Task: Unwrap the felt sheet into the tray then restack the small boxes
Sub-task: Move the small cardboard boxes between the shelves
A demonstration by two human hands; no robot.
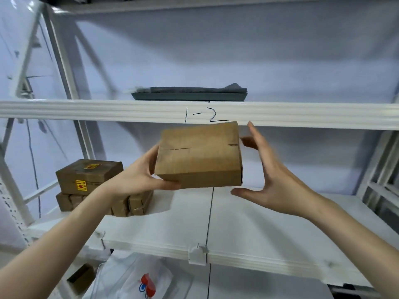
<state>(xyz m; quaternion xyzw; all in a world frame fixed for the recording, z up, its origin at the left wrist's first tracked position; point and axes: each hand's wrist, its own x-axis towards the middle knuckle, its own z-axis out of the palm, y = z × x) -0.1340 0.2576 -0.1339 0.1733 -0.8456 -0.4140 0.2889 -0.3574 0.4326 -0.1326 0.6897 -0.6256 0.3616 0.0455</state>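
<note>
Left hand has the grip clamped on the cardboard box, carrying it alone. Right hand is spread open beside it, holding nothing, probably to steady it onto the stack.

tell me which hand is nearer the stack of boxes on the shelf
Left. The left hand sits just in front of the stack of boxes, holding the cardboard box; the right hand is open, far right.

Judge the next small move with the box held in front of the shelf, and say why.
Probably carry the held box left and set it on the box stack. The left hand grips its left edge; the right hand is open beside it, apparently not touching. The felt sheet already lies in the tray.
</note>
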